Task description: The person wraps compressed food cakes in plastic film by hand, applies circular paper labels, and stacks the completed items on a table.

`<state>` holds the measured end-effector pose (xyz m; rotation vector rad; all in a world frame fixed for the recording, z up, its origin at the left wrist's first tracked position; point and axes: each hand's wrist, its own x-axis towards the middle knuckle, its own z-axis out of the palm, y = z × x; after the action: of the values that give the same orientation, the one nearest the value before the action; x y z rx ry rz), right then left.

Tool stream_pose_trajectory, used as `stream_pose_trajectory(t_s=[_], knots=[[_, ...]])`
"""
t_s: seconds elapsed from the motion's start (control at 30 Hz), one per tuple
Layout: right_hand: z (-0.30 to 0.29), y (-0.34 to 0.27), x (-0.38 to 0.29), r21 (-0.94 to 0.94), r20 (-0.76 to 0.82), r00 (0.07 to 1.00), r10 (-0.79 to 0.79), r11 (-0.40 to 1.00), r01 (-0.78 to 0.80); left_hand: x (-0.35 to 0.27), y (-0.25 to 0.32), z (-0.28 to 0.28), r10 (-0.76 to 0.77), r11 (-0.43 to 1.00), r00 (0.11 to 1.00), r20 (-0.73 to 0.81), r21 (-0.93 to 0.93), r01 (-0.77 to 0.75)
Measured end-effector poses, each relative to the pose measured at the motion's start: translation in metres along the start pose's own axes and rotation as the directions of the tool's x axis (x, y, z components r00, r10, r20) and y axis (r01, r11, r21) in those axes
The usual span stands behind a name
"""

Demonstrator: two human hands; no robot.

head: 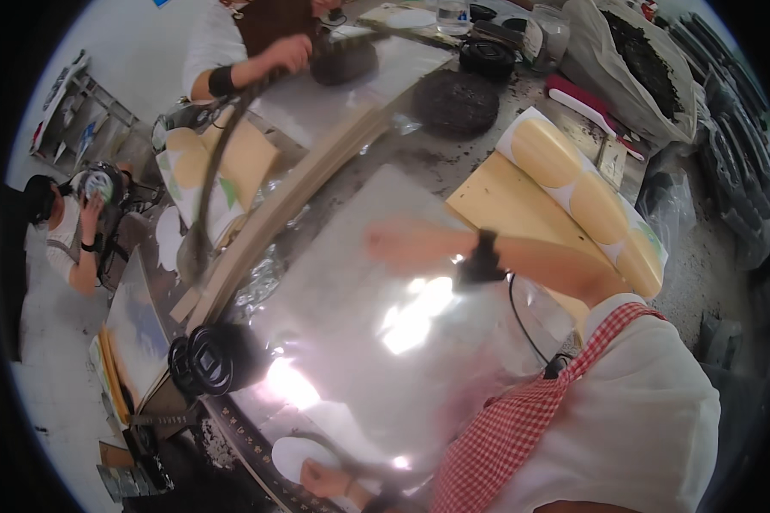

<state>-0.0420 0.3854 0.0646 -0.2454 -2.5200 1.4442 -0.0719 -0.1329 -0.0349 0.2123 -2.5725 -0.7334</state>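
Observation:
My left hand is at the lower edge of the view, fingers closed on the rim of a thin white disc. Under it runs a dark strip with printed characters. My right hand is blurred by motion above a glossy, light-reflecting sheet on the table. Its fingers look curled, but whether they hold anything cannot be made out. A black band with a cable circles that wrist. Near the sheet's left corner stand black round ridged pieces.
Long wooden strips cross the table. Beyond them, a co-worker's hand is beside a dark disc and a blurred long strip. To the right lie a dark round cake, round yellow labels, a brush and a bag of dark flakes.

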Motion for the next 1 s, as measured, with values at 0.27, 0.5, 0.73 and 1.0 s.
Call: stream_pose_trajectory(t_s=[0.27, 0.5, 0.73, 1.0], knots=[[-0.187, 0.185, 0.057, -0.609, -0.675, 0.737, 0.029, 0.541, -0.580, 0.010, 0.002, 0.006, -0.040, 0.998, 0.999, 0.023, 0.058, 0.039], [-0.175, 0.210, 0.106, -0.524, -0.630, 0.726, 0.278, 0.538, -0.661, 0.013, -0.036, 0.012, -0.018, 0.984, 1.000, -0.013, 0.175, 0.020], [-0.207, 0.227, 0.101, -0.443, -0.487, 0.849, 0.206, 0.779, -0.444, 0.016, -0.027, 0.012, -0.144, 0.989, 0.988, 0.047, 0.032, 0.143], [-0.279, 0.125, 0.034, -0.407, -0.910, 0.166, -0.379, 0.752, -0.519, 0.066, -0.007, -0.074, -0.247, 0.968, 0.948, -0.199, -0.094, 0.232]])
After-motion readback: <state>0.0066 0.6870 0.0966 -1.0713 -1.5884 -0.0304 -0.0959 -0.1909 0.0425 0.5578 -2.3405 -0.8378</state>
